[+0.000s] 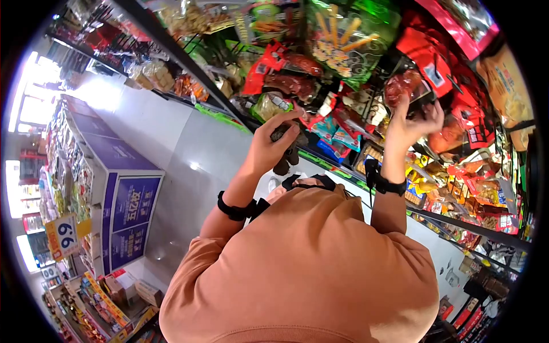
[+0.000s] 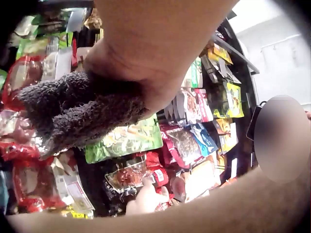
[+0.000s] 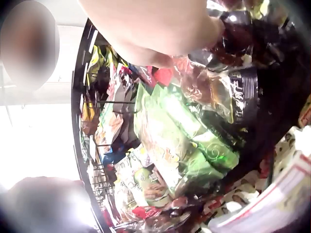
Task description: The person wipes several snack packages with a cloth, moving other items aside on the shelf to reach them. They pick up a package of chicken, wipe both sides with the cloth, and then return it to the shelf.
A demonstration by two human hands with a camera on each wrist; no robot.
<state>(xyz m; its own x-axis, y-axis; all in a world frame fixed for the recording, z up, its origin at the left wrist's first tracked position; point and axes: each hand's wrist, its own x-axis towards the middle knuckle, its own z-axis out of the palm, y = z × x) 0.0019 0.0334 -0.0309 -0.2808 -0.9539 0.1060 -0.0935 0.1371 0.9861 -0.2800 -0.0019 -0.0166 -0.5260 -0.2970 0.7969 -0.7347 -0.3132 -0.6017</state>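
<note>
L hand (image 1: 269,143) has the grey cloth (image 2: 73,111) bunched in bent fingers; R hand (image 1: 409,126) is part open, thumb up at the clear meat pkt (image 1: 401,83), other fingers loosely bent. Contact w/ pkt seen, but can't tell if it's pinched. Risk, R side: pkt is slick & crowded by red pkts (image 1: 433,64), so a light touch could slip, or a tug could drag neighbours off. Risk, L side: cloth hangs loose below the fingers, cd snag on nearby pkts or drop to floor (image 1: 177,171).

Pose: both forearms reach fwd & apart, elbows bent, L hand near the rack's near edge, R hand farther R, up among the hanging pkts. Pkt sits at R hand's fingertips; cloth's under L palm. Farther out: big green bag (image 1: 349,43) L of pkt; purple stand (image 1: 128,206) far L, across floor.
</note>
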